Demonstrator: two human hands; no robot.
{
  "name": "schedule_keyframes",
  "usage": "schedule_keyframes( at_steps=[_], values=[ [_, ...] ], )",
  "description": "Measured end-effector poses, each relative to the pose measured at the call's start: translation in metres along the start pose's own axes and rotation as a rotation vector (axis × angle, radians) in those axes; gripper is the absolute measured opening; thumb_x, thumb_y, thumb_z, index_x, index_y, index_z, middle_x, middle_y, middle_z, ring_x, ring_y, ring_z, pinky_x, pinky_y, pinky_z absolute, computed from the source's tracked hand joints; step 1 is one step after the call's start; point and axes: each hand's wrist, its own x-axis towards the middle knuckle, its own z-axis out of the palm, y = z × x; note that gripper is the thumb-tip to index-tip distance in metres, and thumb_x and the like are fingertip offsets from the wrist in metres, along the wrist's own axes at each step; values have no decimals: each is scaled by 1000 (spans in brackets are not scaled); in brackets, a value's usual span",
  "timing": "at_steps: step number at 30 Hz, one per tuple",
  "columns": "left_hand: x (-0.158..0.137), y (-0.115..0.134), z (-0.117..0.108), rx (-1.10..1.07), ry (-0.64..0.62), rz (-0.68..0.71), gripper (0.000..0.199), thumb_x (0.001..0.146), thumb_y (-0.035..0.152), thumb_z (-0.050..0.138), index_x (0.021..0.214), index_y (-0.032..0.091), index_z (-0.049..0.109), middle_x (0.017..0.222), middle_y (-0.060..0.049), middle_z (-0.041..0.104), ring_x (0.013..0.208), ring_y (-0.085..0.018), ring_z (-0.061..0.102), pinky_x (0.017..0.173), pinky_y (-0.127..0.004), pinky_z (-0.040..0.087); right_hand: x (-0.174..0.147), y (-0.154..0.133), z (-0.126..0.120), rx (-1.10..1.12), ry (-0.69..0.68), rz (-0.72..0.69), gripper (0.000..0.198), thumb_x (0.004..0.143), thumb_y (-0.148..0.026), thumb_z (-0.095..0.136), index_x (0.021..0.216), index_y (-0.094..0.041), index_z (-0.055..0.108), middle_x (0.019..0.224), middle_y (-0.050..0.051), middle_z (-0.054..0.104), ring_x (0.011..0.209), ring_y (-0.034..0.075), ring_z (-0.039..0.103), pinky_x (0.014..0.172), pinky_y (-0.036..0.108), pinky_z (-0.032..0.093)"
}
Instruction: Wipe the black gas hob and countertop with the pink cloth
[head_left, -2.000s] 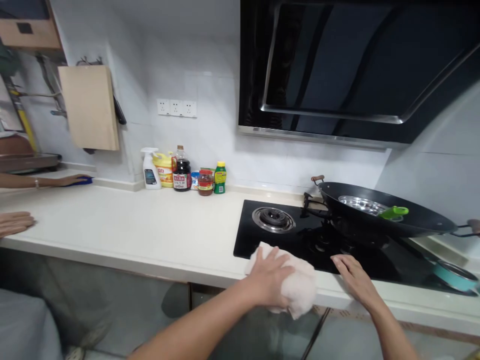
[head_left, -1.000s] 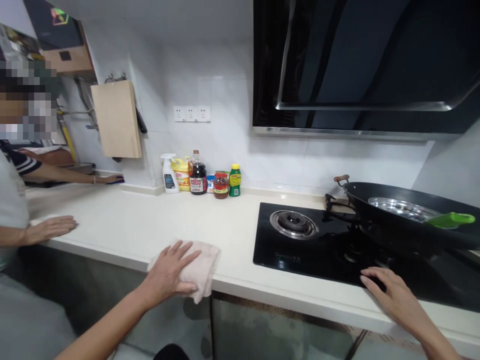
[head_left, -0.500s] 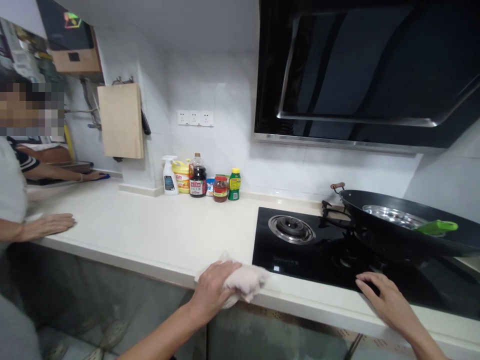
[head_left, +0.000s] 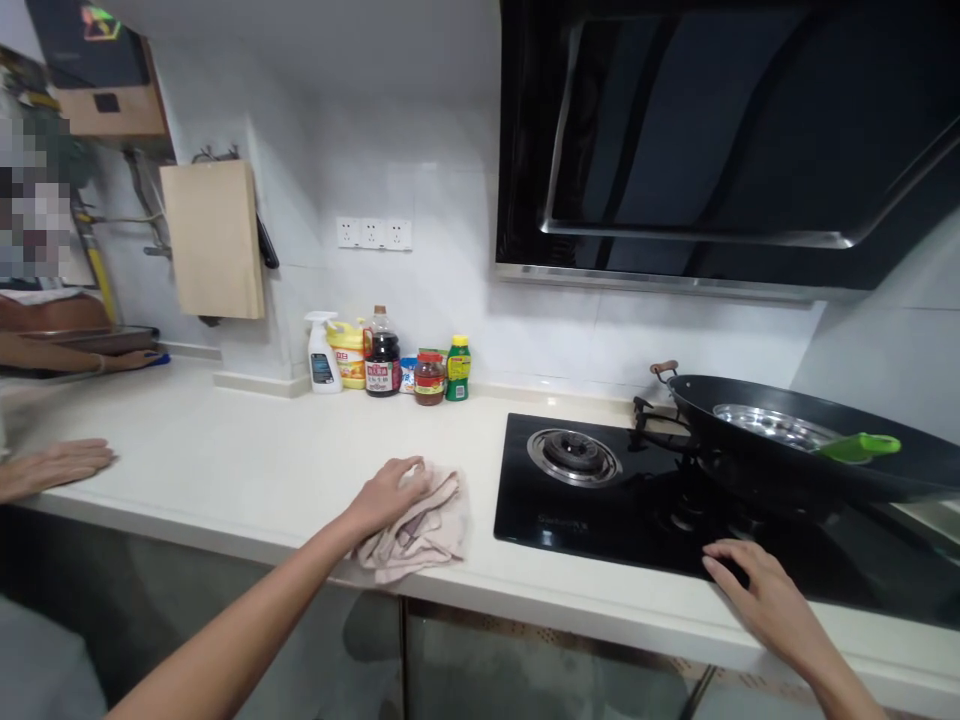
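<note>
My left hand (head_left: 391, 497) grips a pale pink cloth (head_left: 431, 535), pressed on the white countertop (head_left: 262, 455) near its front edge. The cloth lies crumpled, partly spread to the right of my fingers. At the front of the black gas stove (head_left: 570, 525), my right hand (head_left: 757, 585) rests with thumb and fingers apart, holding nothing. A round burner (head_left: 574, 455) sits on the stove's left side. Over the right side stands a large black wok (head_left: 739, 395) with a perforated metal piece (head_left: 772, 425) and a green handle (head_left: 859, 447) in it.
Along the wall stand a white spray bottle (head_left: 322, 352), a yellow jug (head_left: 348, 355), a soy sauce bottle (head_left: 383, 360), a red-lidded jar (head_left: 430, 380) and a green bottle (head_left: 458, 370). A range hood (head_left: 690, 150) hangs overhead. At left, another person's hand (head_left: 64, 467) rests on the counter.
My left hand has moved left and away from the counter edge with the cloth, which is now flatter. My right hand stays at the stove's front. The view has shifted slightly right.
</note>
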Motion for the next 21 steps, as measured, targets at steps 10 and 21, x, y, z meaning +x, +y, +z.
schedule_keyframes(
  at_steps=[10,21],
  values=[
    [10,27,67,375,-62,350,63,94,57,48,144,20,49,158,-19,39,148,-39,30,116,-63,20,-1,3,-2,-50,-12,-2,39,88,-58,51,102,-27,68,112,7,69,110,30,62,101,50,46],
    [81,-37,21,388,-68,130,41,96,45,41,124,28,65,143,-7,56,135,-26,45,110,-50,36,-2,8,-1,-30,-8,5,42,88,-60,51,101,-26,71,113,9,69,110,31,62,101,52,46]
  ],
)
